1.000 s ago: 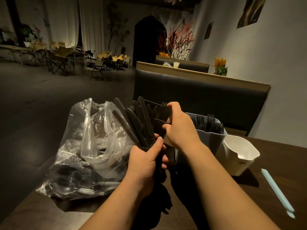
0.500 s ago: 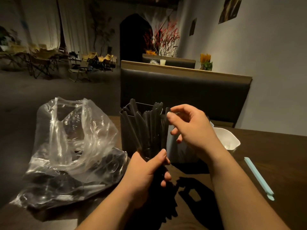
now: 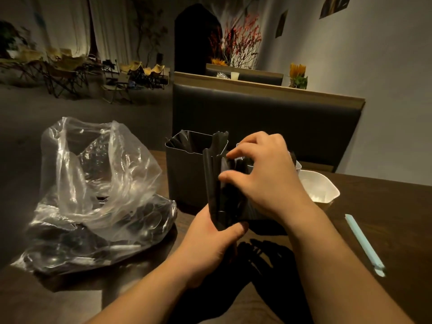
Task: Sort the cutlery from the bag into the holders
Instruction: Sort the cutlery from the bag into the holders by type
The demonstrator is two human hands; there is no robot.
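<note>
My left hand [image 3: 210, 244] grips the lower end of a bunch of black plastic cutlery [image 3: 214, 181], held upright in front of the black holder [image 3: 184, 181]. My right hand [image 3: 264, 178] reaches over the bunch, thumb and fingers pinching pieces near its upper half. A clear plastic bag [image 3: 93, 195] with more black cutlery in it lies on the table to the left. The grey holder is mostly hidden behind my right hand. A white holder [image 3: 320, 190] stands to the right.
The dark wooden table [image 3: 385, 218] carries a pale blue pen-like stick [image 3: 364, 244] at the right. A black padded bench back [image 3: 268, 118] stands behind the holders. Folding chairs fill the room at far left.
The fanned-out bunch has been gathered into a tighter bundle. My right hand has come down from the tips onto the bunch's middle. The view has tilted lower.
</note>
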